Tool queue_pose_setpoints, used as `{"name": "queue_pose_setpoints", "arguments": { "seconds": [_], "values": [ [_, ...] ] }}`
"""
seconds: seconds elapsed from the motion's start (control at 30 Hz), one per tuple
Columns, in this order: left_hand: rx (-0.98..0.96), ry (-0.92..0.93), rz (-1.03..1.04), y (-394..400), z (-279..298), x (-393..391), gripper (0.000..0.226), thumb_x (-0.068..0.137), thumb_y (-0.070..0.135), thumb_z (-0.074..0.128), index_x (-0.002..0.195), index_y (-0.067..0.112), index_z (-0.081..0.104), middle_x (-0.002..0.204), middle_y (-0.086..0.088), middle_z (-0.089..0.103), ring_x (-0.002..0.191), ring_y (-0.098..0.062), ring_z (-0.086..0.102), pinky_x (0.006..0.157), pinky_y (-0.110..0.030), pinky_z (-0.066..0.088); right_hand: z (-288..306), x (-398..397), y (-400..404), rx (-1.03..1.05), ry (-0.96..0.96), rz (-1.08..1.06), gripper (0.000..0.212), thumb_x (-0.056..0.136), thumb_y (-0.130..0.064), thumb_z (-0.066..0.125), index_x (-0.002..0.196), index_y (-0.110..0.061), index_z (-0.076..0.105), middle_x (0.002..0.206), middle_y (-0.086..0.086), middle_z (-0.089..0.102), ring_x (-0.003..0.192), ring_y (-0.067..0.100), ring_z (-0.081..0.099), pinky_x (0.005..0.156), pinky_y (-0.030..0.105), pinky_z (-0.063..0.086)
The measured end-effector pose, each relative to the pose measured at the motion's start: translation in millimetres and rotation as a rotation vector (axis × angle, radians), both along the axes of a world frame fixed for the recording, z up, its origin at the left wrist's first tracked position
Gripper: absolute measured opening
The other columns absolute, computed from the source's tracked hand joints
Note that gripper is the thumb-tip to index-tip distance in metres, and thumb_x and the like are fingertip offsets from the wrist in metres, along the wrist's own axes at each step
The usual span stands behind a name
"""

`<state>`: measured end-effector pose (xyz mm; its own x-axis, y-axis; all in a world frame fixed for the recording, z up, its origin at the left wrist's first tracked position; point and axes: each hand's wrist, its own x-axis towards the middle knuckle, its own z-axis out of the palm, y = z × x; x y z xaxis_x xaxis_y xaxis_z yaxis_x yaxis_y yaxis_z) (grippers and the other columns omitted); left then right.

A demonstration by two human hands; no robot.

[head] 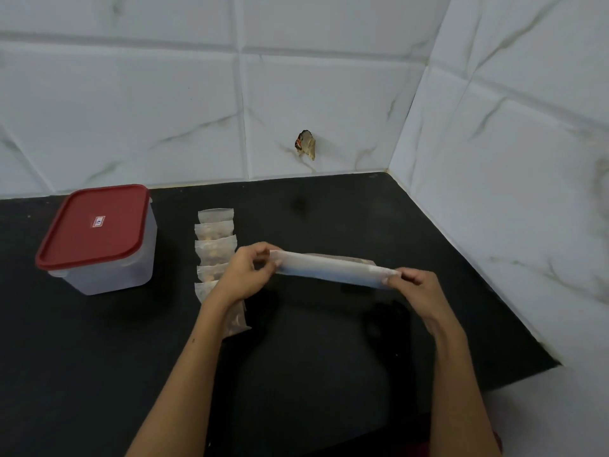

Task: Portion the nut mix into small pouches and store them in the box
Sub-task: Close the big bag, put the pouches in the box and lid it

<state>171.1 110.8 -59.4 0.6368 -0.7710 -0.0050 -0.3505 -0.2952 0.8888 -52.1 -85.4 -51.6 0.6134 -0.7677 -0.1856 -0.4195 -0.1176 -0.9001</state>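
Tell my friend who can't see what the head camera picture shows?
Two hands, left hand and right hand, pinch the ends of a big clear bag over a black counter. Small filled pouches lie in a row beside a red-lidded box, which is closed.

Both forearms extended; left grip [245,270] and right grip [416,288] pinching, fingers curled, level apart.

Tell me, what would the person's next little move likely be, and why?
Probably set down the big bag that both hands, left hand and right hand, pinch at its ends: filled pouches already line the counter, and the red-lidded box is unopened.
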Motion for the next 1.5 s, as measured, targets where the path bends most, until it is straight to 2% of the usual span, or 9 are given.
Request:
{"name": "queue_pose_setpoints", "arguments": {
  "seconds": [0.3, 0.43, 0.57, 0.77, 0.93, 1.1, 1.2, 1.33, 1.5],
  "values": [
    [0.132, -0.032, 0.246, -12, -11, -16, 0.013, 0.094, 0.016, 0.055, 0.108, 0.015, 0.054, 0.090, 0.000, 0.063, 0.080, -0.012, 0.062, 0.066, -0.022, 0.050, -12, 10, 11, 0.087, -0.092, -0.100, 0.011, 0.091, -0.018, 0.061, 0.093, -0.011, 0.069, 0.087, 0.003, 0.068, 0.080, 0.016, 0.065, 0.073, 0.033, 0.057],
    [0.218, -0.153, 0.316, -22, -12, -23, 0.030, 0.091, 0.009, 0.054, 0.120, 0.013, 0.045, 0.103, -0.008, 0.060, 0.093, -0.019, 0.056, 0.077, -0.026, 0.042, -20, 19, 10, -0.072, -0.043, -0.173, 0.023, 0.087, -0.023, 0.067, 0.108, -0.026, 0.062, 0.086, 0.009, 0.067, 0.079, 0.019, 0.065, 0.074, 0.040, 0.056],
    [0.329, -0.263, 0.292, -29, -16, -25, 0.023, 0.090, 0.003, 0.050, 0.109, 0.012, 0.058, 0.113, -0.011, 0.053, 0.102, -0.025, 0.055, 0.086, -0.031, 0.045, -23, 24, 10, -0.241, 0.038, -0.121, 0.010, 0.086, -0.019, 0.067, 0.093, -0.027, 0.064, 0.078, 0.007, 0.066, 0.073, 0.021, 0.062, 0.068, 0.035, 0.051],
    [0.404, -0.185, 0.190, -28, -10, -24, 0.027, 0.089, 0.028, 0.060, 0.102, 0.004, 0.066, 0.119, -0.011, 0.051, 0.104, -0.026, 0.057, 0.092, -0.034, 0.046, -20, 22, 7, -0.109, 0.174, -0.047, 0.031, 0.085, -0.045, 0.064, 0.087, -0.015, 0.071, 0.090, 0.009, 0.066, 0.085, 0.019, 0.061, 0.077, 0.034, 0.047],
    [0.614, -0.233, -0.039, -25, -4, -24, 0.068, 0.069, 0.025, 0.084, 0.127, 0.010, 0.052, 0.130, -0.005, 0.033, 0.116, -0.022, 0.048, 0.102, -0.029, 0.040, -13, 19, 10, -0.132, 0.416, 0.156, 0.069, 0.057, -0.023, 0.089, 0.119, -0.027, 0.059, 0.121, -0.004, 0.049, 0.114, 0.018, 0.049, 0.090, 0.027, 0.040],
    [0.621, -0.399, -0.033, -31, -1, -14, 0.040, 0.084, 0.011, 0.067, 0.123, 0.017, 0.059, 0.134, -0.005, 0.033, 0.122, -0.025, 0.044, 0.107, -0.037, 0.037, -11, 22, 12, -0.445, 0.519, 0.140, 0.042, 0.079, -0.024, 0.073, 0.120, -0.026, 0.065, 0.128, 0.003, 0.041, 0.117, 0.022, 0.043, 0.101, 0.034, 0.038],
    [0.493, -0.388, -0.102, -27, 5, 3, 0.030, 0.087, 0.016, 0.063, 0.115, 0.025, 0.065, 0.133, 0.002, 0.042, 0.126, -0.019, 0.042, 0.109, -0.042, 0.031, -9, 15, 11, -0.493, 0.435, 0.143, 0.018, 0.086, -0.022, 0.063, 0.096, -0.012, 0.073, 0.125, -0.001, 0.040, 0.115, 0.014, 0.039, 0.096, 0.028, 0.035],
    [-0.046, 0.097, -0.158, -32, 10, 8, 0.015, 0.090, 0.006, 0.060, 0.098, 0.019, 0.064, 0.100, -0.002, 0.067, 0.095, -0.016, 0.065, 0.084, -0.028, 0.055, 1, -4, 25, -0.210, 0.213, -0.013, 0.025, 0.091, -0.016, 0.050, 0.071, -0.006, 0.060, 0.086, 0.003, 0.056, 0.071, 0.010, 0.052, 0.067, 0.027, 0.041],
    [-0.150, 0.190, 0.023, -88, 0, -18, 0.014, 0.095, 0.011, 0.056, 0.108, 0.015, 0.056, 0.092, -0.004, 0.063, 0.083, -0.013, 0.062, 0.069, -0.023, 0.052, 9, -36, 37, 0.099, 0.155, -0.110, 0.016, 0.096, -0.010, 0.043, 0.106, -0.019, 0.052, 0.093, 0.006, 0.059, 0.068, 0.019, 0.061, 0.058, 0.028, 0.052]
  ]
}}
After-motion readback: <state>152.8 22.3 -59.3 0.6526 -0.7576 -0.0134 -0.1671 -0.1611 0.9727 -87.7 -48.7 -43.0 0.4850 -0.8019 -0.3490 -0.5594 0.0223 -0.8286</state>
